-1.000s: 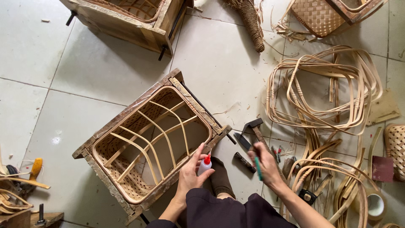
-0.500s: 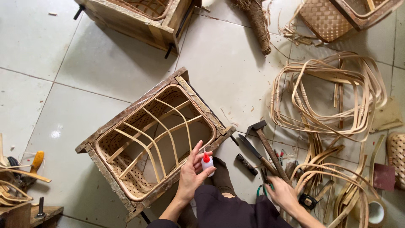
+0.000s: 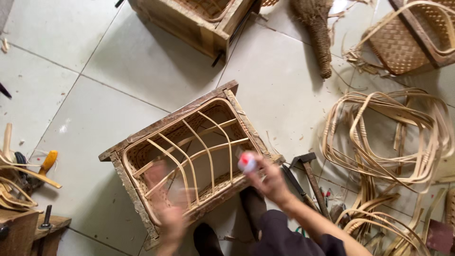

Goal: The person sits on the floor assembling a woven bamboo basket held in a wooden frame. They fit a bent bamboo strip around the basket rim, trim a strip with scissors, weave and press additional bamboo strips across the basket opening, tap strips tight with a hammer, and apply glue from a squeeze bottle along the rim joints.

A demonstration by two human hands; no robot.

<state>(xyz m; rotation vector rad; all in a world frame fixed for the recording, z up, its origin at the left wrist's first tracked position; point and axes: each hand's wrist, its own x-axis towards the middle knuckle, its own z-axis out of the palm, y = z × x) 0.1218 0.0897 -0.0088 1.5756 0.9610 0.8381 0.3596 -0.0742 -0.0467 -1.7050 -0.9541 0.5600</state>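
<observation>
A rectangular wood-framed basket [image 3: 167, 122] with woven sides and thin cane ribs lies on the tiled floor in front of me. My right hand [image 3: 271, 184] is at the basket's near right corner and grips a small white bottle with a red cap [image 3: 246, 162]. My left hand [image 3: 169, 208] is a motion blur over the basket's near rim, so its fingers are unclear. My dark shoes [image 3: 206, 238] show below the basket.
A hammer [image 3: 309, 167] and small hand tools lie right of the basket, beside loose cane loops [image 3: 393, 137]. A second wooden box [image 3: 189, 23], a fibre bundle [image 3: 320, 40] and a woven basket [image 3: 398, 45] sit at the top. A yellow-handled tool [image 3: 47, 162] and a bench [image 3: 21, 230] are at left.
The red-capped bottle went from my left hand to my right, which came over from the tools. My left hand swept down-left across the basket. The view moved closer.
</observation>
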